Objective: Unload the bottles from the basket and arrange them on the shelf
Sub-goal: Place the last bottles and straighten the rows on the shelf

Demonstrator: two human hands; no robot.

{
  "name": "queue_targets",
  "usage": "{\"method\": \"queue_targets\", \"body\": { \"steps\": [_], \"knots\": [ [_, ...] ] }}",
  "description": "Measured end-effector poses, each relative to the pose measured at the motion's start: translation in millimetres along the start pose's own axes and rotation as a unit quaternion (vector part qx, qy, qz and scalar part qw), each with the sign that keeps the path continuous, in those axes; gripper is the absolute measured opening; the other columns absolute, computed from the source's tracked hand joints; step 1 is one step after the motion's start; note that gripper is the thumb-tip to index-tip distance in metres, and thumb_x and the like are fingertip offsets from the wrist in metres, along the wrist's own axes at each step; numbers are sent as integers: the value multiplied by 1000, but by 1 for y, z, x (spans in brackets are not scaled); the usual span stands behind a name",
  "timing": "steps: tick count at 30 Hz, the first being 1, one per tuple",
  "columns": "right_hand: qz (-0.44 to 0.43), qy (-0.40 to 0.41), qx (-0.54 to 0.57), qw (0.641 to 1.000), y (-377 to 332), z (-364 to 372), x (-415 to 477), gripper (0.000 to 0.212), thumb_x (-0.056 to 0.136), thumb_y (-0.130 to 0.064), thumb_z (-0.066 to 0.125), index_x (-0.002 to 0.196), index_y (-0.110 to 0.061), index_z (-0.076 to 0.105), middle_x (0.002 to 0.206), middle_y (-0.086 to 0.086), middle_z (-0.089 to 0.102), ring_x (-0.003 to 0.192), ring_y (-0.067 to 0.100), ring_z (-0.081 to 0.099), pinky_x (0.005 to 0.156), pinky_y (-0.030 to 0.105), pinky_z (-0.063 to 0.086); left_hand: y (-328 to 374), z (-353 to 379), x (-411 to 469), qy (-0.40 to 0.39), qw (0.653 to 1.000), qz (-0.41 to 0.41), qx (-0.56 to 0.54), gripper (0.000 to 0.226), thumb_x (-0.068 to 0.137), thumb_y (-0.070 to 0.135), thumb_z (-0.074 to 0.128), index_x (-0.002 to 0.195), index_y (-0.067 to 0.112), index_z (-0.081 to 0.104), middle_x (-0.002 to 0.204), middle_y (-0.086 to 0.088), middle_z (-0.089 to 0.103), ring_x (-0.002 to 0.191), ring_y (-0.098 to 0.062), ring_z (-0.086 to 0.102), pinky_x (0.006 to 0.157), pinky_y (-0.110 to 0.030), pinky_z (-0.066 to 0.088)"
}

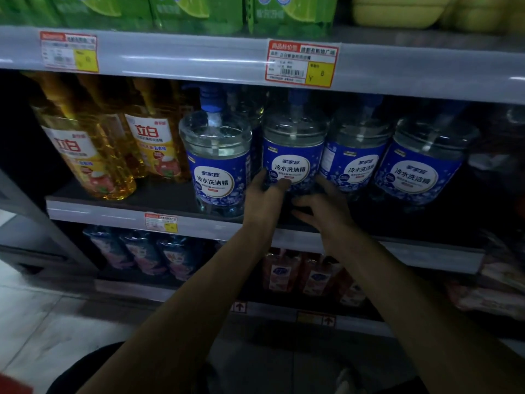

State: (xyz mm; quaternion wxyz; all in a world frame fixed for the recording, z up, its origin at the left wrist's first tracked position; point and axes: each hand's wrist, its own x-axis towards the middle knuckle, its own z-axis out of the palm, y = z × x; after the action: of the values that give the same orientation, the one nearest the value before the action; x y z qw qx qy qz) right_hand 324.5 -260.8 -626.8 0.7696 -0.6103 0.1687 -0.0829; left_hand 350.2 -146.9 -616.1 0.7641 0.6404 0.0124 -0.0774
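Observation:
Several clear bottles with blue labels and blue caps stand in a row on the middle shelf (119,210). The second bottle from the left (294,149) stands upright between my hands. My left hand (265,196) touches its lower left side, with fingers extended and the thumb on the label. My right hand (322,207) is at its lower right, just in front of the base, fingers spread and holding nothing. The first blue-labelled bottle (216,163) stands nearer the shelf's front edge, with two more (355,160) (420,169) to the right. No basket shows clearly.
Yellow detergent bottles (88,155) fill the shelf's left part. Green packs (196,12) sit on the shelf above, behind a price tag (301,64). Lower shelves hold dark blue bottles (147,254) and red bottles (298,274). A red corner (11,385) shows at the bottom left, over the tiled floor.

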Motion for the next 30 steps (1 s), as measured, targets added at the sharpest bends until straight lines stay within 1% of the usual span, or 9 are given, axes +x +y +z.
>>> {"method": "queue_targets", "body": {
  "steps": [2, 7, 13, 17, 19, 22, 25, 27, 30],
  "knots": [
    [-1, -4, -3, 1000, 2, -1, 4, 68, 83, 13, 64, 139, -25, 59, 123, 1, 72, 109, 22, 71, 84, 34, 63, -1, 1, 4, -5, 1000, 0, -5, 47, 93, 12, 65, 139, 17, 59, 126, -4, 71, 113, -21, 67, 101, -43, 56],
    [-5, -7, -2, 1000, 3, 1, 12, 69, 82, 13, 62, 139, -25, 60, 123, 2, 73, 109, 23, 71, 89, 40, 62, 0, 2, 12, -9, 1000, -11, -19, 44, 93, 15, 65, 136, 21, 62, 122, -1, 72, 111, -19, 68, 100, -42, 56],
    [-7, -6, 4, 1000, 2, 3, 15, 67, 82, 14, 61, 137, -25, 61, 120, 1, 74, 107, 21, 72, 84, 37, 63, 3, 6, 16, -9, 999, -17, -28, 51, 93, 18, 65, 143, 24, 57, 128, -1, 70, 115, -19, 66, 103, -44, 54],
    [-6, 0, -4, 1000, 3, 6, 19, 69, 83, 14, 59, 139, -27, 59, 124, 0, 72, 110, 22, 69, 80, 33, 64, 1, 10, 17, -3, 1000, -11, -21, 53, 91, 23, 67, 143, 28, 57, 130, 2, 69, 117, -20, 65, 104, -46, 54],
    [-6, 0, -10, 1000, 4, 9, 21, 70, 85, 14, 59, 141, -28, 57, 127, 1, 70, 112, 22, 68, 82, 35, 64, -1, 11, 18, -1, 1000, -12, -19, 56, 90, 24, 67, 144, 29, 55, 131, 1, 69, 118, -20, 65, 104, -46, 54],
    [-3, 10, -10, 1000, 3, 10, 23, 71, 85, 14, 60, 142, -28, 57, 128, 2, 69, 113, 24, 68, 87, 39, 63, -2, 13, 18, 2, 1000, -4, -28, 52, 93, 18, 65, 144, 25, 55, 131, 0, 69, 117, -20, 66, 104, -45, 54],
    [3, 26, -1, 1000, 5, 9, 23, 76, 82, 15, 59, 143, -29, 55, 128, 2, 68, 114, 24, 66, 91, 42, 61, -3, 12, 16, 19, 999, 1, -36, 47, 95, 14, 62, 141, 22, 58, 128, -1, 70, 116, -19, 66, 103, -43, 54],
    [7, 36, -8, 999, 8, 9, 23, 82, 78, 14, 60, 146, -31, 53, 130, 1, 67, 116, 24, 65, 92, 43, 61, -4, 12, 16, 21, 999, 1, -35, 49, 95, 15, 62, 143, 24, 57, 129, -1, 69, 117, -20, 65, 104, -44, 53],
    [8, 48, -23, 999, 10, 10, 21, 92, 64, 2, 64, 146, -38, 52, 134, -4, 65, 122, 23, 61, 98, 46, 58, -8, 14, 17, 17, 999, -3, -30, 55, 95, 17, 63, 148, 25, 52, 134, -1, 66, 120, -20, 64, 106, -44, 52]
  ]
}}
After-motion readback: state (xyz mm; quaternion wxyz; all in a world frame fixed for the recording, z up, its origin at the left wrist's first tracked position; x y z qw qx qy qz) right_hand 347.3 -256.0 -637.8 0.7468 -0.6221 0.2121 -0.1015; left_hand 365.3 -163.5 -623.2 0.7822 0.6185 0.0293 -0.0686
